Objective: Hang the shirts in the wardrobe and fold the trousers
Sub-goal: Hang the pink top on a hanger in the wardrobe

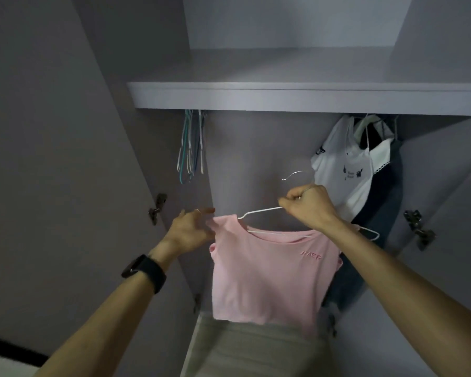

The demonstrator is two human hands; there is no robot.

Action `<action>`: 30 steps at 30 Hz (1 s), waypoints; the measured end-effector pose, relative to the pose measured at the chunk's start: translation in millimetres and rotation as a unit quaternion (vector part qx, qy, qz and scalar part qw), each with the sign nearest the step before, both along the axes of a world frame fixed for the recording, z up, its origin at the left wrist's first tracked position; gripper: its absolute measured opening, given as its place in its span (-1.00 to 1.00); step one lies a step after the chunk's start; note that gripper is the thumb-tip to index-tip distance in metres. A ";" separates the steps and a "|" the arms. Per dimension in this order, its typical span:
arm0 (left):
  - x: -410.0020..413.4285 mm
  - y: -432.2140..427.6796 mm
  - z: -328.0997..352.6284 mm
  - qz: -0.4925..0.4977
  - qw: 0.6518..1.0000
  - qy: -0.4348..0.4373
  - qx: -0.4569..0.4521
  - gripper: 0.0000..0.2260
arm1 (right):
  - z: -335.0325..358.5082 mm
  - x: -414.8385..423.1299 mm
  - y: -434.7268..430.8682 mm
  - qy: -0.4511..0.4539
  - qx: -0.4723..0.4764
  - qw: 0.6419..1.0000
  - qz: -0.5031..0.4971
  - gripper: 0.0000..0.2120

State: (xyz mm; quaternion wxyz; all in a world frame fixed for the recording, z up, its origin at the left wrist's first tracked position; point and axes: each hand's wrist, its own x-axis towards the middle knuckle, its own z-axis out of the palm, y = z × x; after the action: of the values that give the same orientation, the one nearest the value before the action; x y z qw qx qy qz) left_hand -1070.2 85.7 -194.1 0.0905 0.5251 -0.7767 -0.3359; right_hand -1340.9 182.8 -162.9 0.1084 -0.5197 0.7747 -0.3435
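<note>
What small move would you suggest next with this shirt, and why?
Probably draw the pink short-sleeved shirt over the bare right tip of the white wire hanger, which pokes out past the shoulder; the right hand grips its neck, the left hand holds the other shoulder.

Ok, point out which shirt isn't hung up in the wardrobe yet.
The pink shirt, on the white hanger gripped by the right hand, hook in mid-air. The white printed shirt at the right already hangs under the shelf.

The pink shirt (269, 270) is bearing tone-on-tone lettering on the chest, reading roughly "JMER". The white shirt (340, 156) is showing dark print, too small to read.
</note>
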 end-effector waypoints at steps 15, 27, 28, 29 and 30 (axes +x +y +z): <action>-87.7 26.3 21.6 -0.065 0.984 0.161 -0.050 -0.65 | -32.7 -17.6 94.9 -0.195 -0.108 0.941 -0.255 -0.81; -62.3 14.1 21.7 -0.059 0.980 0.116 -0.148 -0.64 | -77.4 -21.5 71.3 -0.386 -0.115 0.895 -0.194 -0.87; -57.5 12.7 21.3 -0.051 0.981 0.122 -0.145 -0.65 | -77.4 -23.6 71.6 -0.377 -0.121 0.895 -0.205 -0.88; -53.3 12.2 20.8 -0.043 0.980 0.133 -0.138 -0.66 | -77.6 -24.8 71.0 -0.372 -0.118 0.898 -0.204 -0.89; -50.2 12.2 20.3 -0.036 0.980 0.144 -0.131 -0.66 | -77.6 -24.9 70.0 -0.365 -0.097 0.907 -0.189 -0.91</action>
State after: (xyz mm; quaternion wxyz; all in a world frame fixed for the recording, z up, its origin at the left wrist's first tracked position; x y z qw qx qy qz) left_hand -1120.4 97.9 -173.8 0.2571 0.4262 -0.8115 -0.3060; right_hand -1365.8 252.8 -240.5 0.2657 -0.2103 0.7275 -0.5966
